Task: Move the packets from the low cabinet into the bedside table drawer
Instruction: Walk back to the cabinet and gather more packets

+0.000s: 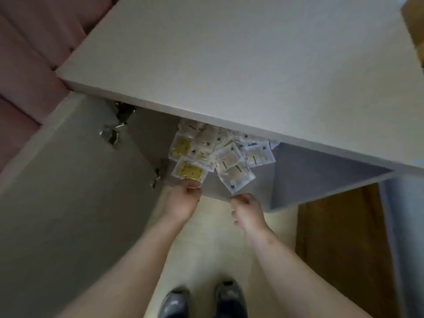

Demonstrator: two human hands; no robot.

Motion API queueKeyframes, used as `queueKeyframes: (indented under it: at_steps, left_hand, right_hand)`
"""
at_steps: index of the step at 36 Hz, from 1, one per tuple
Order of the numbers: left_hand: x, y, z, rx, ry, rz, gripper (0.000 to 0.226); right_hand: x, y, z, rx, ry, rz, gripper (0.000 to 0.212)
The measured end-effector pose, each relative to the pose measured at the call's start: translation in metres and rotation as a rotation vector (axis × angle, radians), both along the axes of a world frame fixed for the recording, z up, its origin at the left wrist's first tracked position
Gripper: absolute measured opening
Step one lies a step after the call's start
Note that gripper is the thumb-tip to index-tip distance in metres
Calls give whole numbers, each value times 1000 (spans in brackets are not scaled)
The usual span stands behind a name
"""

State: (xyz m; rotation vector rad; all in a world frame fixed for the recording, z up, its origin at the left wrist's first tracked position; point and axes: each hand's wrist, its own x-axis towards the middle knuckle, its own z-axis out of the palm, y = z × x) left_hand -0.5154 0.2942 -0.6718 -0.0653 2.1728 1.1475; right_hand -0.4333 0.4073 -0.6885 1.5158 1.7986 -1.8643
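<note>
Head | packets (215, 152) clear, yellow or beige inside | heaped in cabinet (229, 65)

White cabinet (229, 65); clear packets (213, 154) (some with yellow contents, some beige); dark shoes (202, 301); cream floor (206, 249).

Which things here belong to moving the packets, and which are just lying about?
Part of the job: pile of packets in the low cabinet; yellow packet pinched by the left hand; pale packet pinched by the right hand; open door.
Just there: pink padded furniture; shoes; brown wooden surface.
</note>
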Motion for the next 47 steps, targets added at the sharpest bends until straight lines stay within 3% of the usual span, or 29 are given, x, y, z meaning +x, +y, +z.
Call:
queueKeyframes:
  at_steps: [4,6,9,12,15,19,21,30,36,40,42,47]
  left_hand:
    - [-28,12,-84,-105,129,-157,24]
    - [-42,17,-126,-140,195,-244,27]
    - [-66,24,-185,-225,348,-387,36]
    - [-89,35,-229,-334,528,-601,56]
    - [-105,43,-253,-403,498,-650,73]
    - [-94,36,-271,-460,313,-664,92]
    - [-84,31,-277,-516,314,-709,95]
    - [-102,21,-288,-606,591,-822,90]
    - [-94,-3,-312,-437,1079,-825,88]
    - [-93,-6,-313,-274,1128,-790,56]
    - [-92,-8,-314,-221,1103,-739,56]
    - [-77,-9,-303,1,965,-602,54]
  right_hand:
    - [-29,19,-90,177,-34,116,4]
    - [-45,31,-135,287,-40,185,20]
    - [-69,50,-182,459,-128,399,61]
    - [-89,77,-215,596,-195,536,93]
    - [-112,95,-233,716,-223,645,104]
    - [-121,91,-248,697,-291,781,112]
    - [-121,91,-254,696,-318,816,115]
    - [-127,99,-270,827,-257,988,110]
    - [-91,85,-272,866,-186,1208,112]
    - [-71,82,-272,1027,-155,1324,90]
    - [-65,81,-274,1079,-133,1300,83]
    - [-47,73,-287,1324,255,1142,47]
